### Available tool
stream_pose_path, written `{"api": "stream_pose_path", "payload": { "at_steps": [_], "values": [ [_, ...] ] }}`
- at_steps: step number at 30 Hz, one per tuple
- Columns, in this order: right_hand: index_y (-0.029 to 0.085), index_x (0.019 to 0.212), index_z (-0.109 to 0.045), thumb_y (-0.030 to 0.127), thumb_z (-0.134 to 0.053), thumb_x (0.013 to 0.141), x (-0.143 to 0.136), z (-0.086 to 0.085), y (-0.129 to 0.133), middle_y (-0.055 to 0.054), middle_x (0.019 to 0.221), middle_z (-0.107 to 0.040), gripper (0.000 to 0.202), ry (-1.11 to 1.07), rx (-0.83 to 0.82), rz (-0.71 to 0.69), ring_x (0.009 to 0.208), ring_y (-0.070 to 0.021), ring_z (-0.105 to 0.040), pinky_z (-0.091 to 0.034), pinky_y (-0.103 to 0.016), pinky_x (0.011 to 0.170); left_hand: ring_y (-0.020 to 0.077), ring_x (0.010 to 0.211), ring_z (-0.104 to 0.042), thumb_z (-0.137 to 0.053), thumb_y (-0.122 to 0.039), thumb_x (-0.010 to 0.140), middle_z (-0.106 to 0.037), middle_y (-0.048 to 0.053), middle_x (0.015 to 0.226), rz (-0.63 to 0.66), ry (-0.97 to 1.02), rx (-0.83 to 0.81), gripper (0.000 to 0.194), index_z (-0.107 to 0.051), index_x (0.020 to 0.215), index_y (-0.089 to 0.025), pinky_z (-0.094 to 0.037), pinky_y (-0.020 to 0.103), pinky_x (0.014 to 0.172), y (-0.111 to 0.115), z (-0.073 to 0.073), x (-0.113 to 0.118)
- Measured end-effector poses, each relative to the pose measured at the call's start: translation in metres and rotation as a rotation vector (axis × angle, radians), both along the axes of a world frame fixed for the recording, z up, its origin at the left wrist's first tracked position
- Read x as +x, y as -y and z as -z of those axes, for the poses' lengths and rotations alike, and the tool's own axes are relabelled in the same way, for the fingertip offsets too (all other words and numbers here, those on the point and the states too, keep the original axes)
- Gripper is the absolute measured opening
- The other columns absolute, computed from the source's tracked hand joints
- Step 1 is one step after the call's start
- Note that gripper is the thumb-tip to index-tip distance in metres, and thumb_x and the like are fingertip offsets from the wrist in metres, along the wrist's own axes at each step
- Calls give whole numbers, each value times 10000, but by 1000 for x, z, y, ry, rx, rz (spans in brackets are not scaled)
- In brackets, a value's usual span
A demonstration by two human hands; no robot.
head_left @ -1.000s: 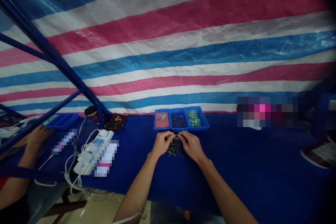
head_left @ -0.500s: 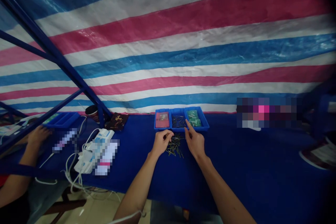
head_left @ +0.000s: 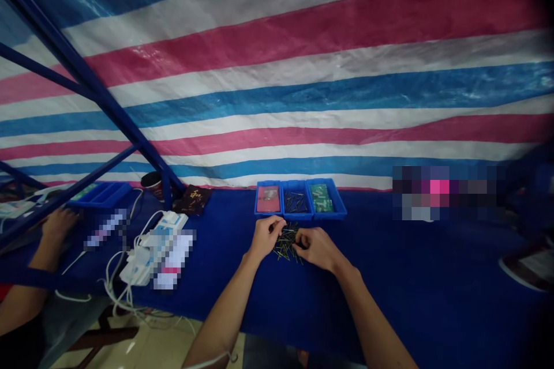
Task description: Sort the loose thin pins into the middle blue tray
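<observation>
A loose pile of thin metal pins or screws [head_left: 285,245] lies on the blue table between my hands. My left hand [head_left: 265,237] is closed in a pinch at the pile's left edge; what its fingertips hold is too small to make out. On the pile's right side, my right hand [head_left: 317,248] has its thumb and fingers bent together, touching the pieces. Behind the pile are three blue bins: the left one [head_left: 268,214] has a pink item, the middle one [head_left: 296,216] similar thin metal pieces, the right one [head_left: 340,207] green packets.
Left of my arms lie a white power strip [head_left: 141,259] with cables, a blurred phone-like item and a dark packet [head_left: 193,199]. A dark cup [head_left: 151,185] stands by the blue frame post. Another person's hand [head_left: 59,225] is at far left, near a blue tray [head_left: 104,195].
My right hand has come down from the front of the bins to the pile's right side, and its extended index finger has curled in. My left hand has barely moved.
</observation>
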State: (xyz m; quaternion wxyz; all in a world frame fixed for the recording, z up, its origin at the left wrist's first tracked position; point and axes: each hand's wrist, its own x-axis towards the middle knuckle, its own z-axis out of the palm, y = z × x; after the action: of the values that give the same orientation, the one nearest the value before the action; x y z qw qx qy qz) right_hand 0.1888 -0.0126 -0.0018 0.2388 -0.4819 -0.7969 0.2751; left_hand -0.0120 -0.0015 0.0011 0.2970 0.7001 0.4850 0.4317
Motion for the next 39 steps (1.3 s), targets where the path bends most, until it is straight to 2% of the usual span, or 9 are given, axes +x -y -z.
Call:
{"api": "stream_pose_path", "payload": {
  "at_steps": [6, 11, 16, 23, 29, 33, 39],
  "values": [
    [196, 731, -644, 235, -630, 759, 3, -5, 0, 37, 607, -595, 50, 51, -28, -12, 551, -98, -503, -289, -220, 549, 106, 543, -530, -549, -375, 948, -604, -13, 586, 4, 9, -8, 307, -699, 821, -139, -399, 203, 602, -1, 0, 0],
    [199, 678, -623, 204, -597, 793, 2, -3, 0, 40, 579, -591, 118, 24, 18, -16, 529, -98, -500, -295, -222, 550, 107, 540, -526, -542, -390, 952, -604, -10, 584, 1, -2, -8, 326, -703, 828, -135, -395, 206, 590, 0, -3, 2],
    [210, 724, -623, 231, -568, 840, 4, -3, 0, 48, 550, -564, 130, -109, 45, -7, 496, -104, -490, -329, -216, 532, 109, 534, -513, -555, -413, 945, -608, 1, 584, 27, -2, -1, 351, -718, 817, -129, -404, 216, 583, 1, -3, 2],
    [207, 798, -658, 299, -533, 893, 0, -9, 3, 37, 567, -535, 182, -264, 87, 60, 510, -116, -466, -366, -227, 524, 98, 548, -461, -649, -425, 896, -608, 26, 666, 121, -59, 71, 310, -791, 924, -151, -369, 219, 545, 1, 1, 3],
    [205, 836, -679, 343, -539, 927, -7, -7, 6, 27, 599, -559, 217, -320, 155, 114, 530, -120, -487, -395, -238, 552, 100, 556, -451, -654, -406, 898, -570, 13, 645, 102, -98, 103, 289, -785, 891, -149, -362, 222, 549, 0, 5, 3],
    [212, 913, -691, 383, -518, 957, -11, -5, 7, 8, 666, -616, 247, -320, 179, 128, 572, -131, -537, -432, -241, 586, 103, 573, -480, -637, -362, 912, -598, 27, 677, 112, -120, 118, 257, -775, 900, -145, -386, 221, 559, 0, 6, 4],
    [217, 1168, -629, 442, -516, 962, -12, -2, 5, -10, 760, -663, 326, -252, 198, 161, 625, -152, -591, -465, -260, 626, 133, 653, -584, -629, -316, 906, -693, 83, 846, 85, -35, 170, 205, -753, 910, -153, -465, 250, 627, 1, 2, 5]
  ]
}}
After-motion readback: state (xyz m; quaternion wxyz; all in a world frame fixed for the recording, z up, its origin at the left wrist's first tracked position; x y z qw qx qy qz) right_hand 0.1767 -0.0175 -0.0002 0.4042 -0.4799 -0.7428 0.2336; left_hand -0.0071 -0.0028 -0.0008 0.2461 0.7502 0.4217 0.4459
